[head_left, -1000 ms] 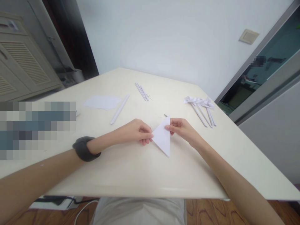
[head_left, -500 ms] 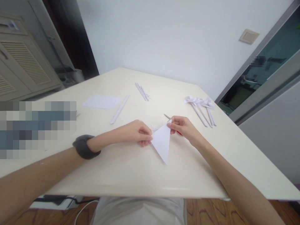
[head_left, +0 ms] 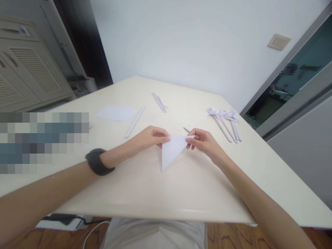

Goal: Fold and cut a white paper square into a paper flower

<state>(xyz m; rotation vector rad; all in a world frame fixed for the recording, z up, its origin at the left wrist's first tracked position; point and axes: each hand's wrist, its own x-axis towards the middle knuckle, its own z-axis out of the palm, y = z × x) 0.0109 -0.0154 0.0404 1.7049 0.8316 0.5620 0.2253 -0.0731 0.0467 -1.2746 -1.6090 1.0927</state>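
A white sheet of paper folded into a triangle (head_left: 171, 149) hangs between my two hands, its long point toward me. My left hand (head_left: 153, 137) pinches its upper left corner between thumb and fingers. The upper right corner is pinched in my right hand (head_left: 201, 140). Just behind the right fingers shows the tip of a grey metal tool (head_left: 186, 129); the rest of it is hidden by the hand.
Rolled paper tubes (head_left: 159, 102) lie at the back, a longer paper roll (head_left: 135, 121) and paper sheets (head_left: 116, 113) to the left. Paper pinwheels on tube sticks (head_left: 223, 116) lie at right. The white table (head_left: 145, 193) meets a wall; a light switch (head_left: 279, 42) is on it.
The paper triangle has been turned, its lower point swinging to the left. My left hand has risen slightly, and the top edge is now nearly level. Both hands still pinch it.
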